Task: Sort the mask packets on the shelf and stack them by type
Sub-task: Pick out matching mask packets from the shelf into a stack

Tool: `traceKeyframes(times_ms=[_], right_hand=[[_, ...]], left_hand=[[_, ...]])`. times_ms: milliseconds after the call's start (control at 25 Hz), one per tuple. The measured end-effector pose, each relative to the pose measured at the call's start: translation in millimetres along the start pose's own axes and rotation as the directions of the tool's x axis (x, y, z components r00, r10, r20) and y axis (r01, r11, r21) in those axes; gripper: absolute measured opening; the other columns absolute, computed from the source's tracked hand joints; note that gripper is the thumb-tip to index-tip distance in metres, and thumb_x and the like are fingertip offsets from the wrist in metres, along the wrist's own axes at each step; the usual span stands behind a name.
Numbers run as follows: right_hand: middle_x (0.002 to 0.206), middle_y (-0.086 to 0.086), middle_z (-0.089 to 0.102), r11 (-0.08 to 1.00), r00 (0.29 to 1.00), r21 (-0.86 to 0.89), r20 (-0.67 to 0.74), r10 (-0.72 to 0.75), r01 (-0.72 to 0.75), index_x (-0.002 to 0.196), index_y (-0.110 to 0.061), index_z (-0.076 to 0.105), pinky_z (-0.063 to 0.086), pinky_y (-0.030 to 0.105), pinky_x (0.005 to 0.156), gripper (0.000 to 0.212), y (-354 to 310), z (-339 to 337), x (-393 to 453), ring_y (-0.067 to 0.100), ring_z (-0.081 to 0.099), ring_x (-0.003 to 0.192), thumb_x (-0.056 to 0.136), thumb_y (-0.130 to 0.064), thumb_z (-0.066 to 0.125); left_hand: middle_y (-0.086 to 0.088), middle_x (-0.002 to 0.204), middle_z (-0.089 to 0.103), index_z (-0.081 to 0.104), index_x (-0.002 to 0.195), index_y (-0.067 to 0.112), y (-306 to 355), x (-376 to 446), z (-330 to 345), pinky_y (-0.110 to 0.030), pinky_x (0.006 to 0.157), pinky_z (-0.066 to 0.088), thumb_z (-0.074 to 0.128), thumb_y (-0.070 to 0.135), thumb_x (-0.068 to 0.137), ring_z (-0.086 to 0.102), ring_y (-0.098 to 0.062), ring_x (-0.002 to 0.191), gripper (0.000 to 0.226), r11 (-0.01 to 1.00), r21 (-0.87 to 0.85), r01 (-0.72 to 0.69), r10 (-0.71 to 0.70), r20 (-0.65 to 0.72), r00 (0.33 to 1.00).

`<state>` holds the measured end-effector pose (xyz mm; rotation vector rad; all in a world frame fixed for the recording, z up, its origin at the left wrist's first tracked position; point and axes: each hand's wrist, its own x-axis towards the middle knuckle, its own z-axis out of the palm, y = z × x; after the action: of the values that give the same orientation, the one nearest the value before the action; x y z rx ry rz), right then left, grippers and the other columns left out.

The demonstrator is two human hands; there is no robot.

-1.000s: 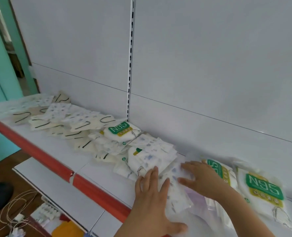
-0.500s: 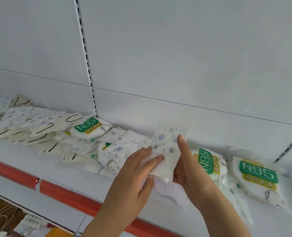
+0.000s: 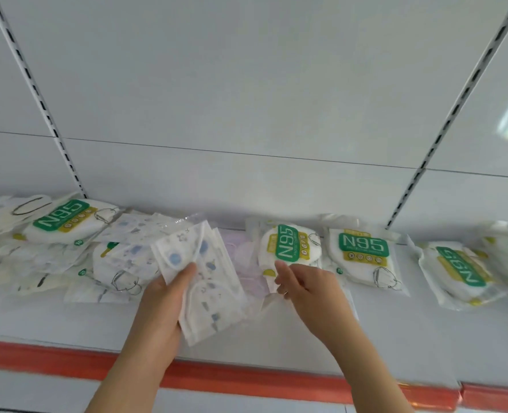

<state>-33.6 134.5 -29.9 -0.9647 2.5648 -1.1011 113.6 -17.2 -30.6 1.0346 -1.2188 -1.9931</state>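
Mask packets lie scattered along the white shelf [image 3: 276, 329], not yet grouped by type. The left hand [image 3: 160, 305] holds a small bundle of printed mask packets [image 3: 208, 281] above the shelf, its grip clamped on them with the thumb pressed on the top face near the left edge and the fingers hidden underneath. The right hand [image 3: 309, 289] hovers over a pale pink packet [image 3: 247, 263] and just in front of an N95 packet [image 3: 288, 248]; its grip is apart and holds nothing. More N95 packets lie to the right [image 3: 364, 254] and at far left [image 3: 65, 220], and loose printed packets [image 3: 130, 248] overlap at left. These packets are judged light, thin and floppy, with slick film wrappers that slide over one another. Take each packet flat across its width, not by a corner, and square the stack edges before release.
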Motion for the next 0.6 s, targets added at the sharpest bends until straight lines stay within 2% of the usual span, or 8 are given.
traceKeyframes(times_ms=[80,160,280,320,400,480,520,600], right_hand=[[0.1,-0.003,0.075,0.997,0.998,-0.072,-0.06,0.017,-0.021,0.101,-0.017,0.072,0.052,0.034,0.086,0.066,22,-15,8,0.017,0.067,0.098,0.091,-0.067,0.031],[0.134,-0.006,0.062,0.994,0.999,-0.108,0.018,0.03,-0.028,0.13,-0.022,0.063,0.041,0.028,0.102,0.053,32,-22,10,0.014,0.054,0.126,0.092,-0.059,0.052],[0.156,-0.01,0.033,0.914,0.988,-0.398,0.156,-0.016,0.078,0.151,-0.026,0.035,0.021,0.028,0.118,0.09,42,-10,2,0.012,0.028,0.145,0.077,-0.063,0.071],[0.153,-0.009,0.032,0.905,0.994,-0.421,0.11,-0.013,0.059,0.148,-0.027,0.035,0.026,0.029,0.116,0.09,45,-6,-1,0.014,0.029,0.142,0.074,-0.061,0.074],[0.134,-0.006,0.045,0.919,0.999,-0.393,-0.05,0.013,-0.032,0.129,-0.026,0.048,0.044,0.028,0.093,0.061,49,-8,-3,0.017,0.046,0.123,0.079,-0.045,0.077],[0.109,-0.006,0.061,0.929,0.981,-0.357,-0.194,0.029,-0.098,0.103,-0.025,0.057,0.045,0.029,0.068,0.021,48,-17,-4,0.017,0.06,0.093,0.087,-0.029,0.069],[0.097,-0.006,0.065,0.931,0.967,-0.345,-0.254,0.027,-0.117,0.095,-0.024,0.059,0.044,0.028,0.062,0.009,47,-23,-5,0.017,0.061,0.082,0.089,-0.026,0.065],[0.082,-0.008,0.066,0.95,0.923,-0.279,-0.384,0.023,-0.14,0.087,-0.022,0.062,0.043,0.028,0.059,0.004,42,-34,-9,0.018,0.059,0.072,0.09,-0.023,0.065]], left_hand=[[0.0,0.093,0.079,0.072,0.102,0.02,7,2,-3,-0.033,0.072,0.053,0.064,0.02,0.095,0.077,-0.015,0.079,0.01,1.0,0.01,-0.025,0.026,-0.035,0.999],[0.001,0.094,0.079,0.071,0.104,0.02,7,0,0,-0.033,0.073,0.054,0.064,0.021,0.096,0.076,-0.015,0.082,0.011,0.998,0.045,-0.046,0.046,-0.004,0.999],[-0.001,0.102,0.078,0.07,0.115,0.02,3,-6,6,-0.035,0.077,0.055,0.063,0.021,0.096,0.076,-0.019,0.091,0.02,0.996,0.062,-0.06,0.057,0.054,0.997],[-0.002,0.104,0.078,0.069,0.117,0.02,1,-6,7,-0.037,0.079,0.056,0.063,0.021,0.096,0.075,-0.02,0.093,0.022,0.996,0.059,-0.065,0.062,0.057,0.996],[-0.002,0.104,0.078,0.069,0.116,0.021,-1,-7,8,-0.039,0.082,0.056,0.063,0.02,0.096,0.075,-0.021,0.093,0.021,0.995,0.071,-0.073,0.068,0.065,0.996],[0.0,0.099,0.079,0.071,0.108,0.023,-3,-8,9,-0.038,0.079,0.056,0.062,0.019,0.097,0.076,-0.019,0.088,0.016,0.994,0.089,-0.065,0.058,0.078,0.995],[0.0,0.096,0.079,0.072,0.105,0.024,-3,-9,9,-0.037,0.076,0.055,0.062,0.019,0.097,0.076,-0.018,0.085,0.014,0.994,0.096,-0.055,0.047,0.084,0.995],[0.001,0.094,0.079,0.072,0.103,0.024,-3,-11,9,-0.036,0.075,0.055,0.061,0.02,0.097,0.076,-0.016,0.082,0.013,0.993,0.113,-0.028,0.015,0.116,0.993]])
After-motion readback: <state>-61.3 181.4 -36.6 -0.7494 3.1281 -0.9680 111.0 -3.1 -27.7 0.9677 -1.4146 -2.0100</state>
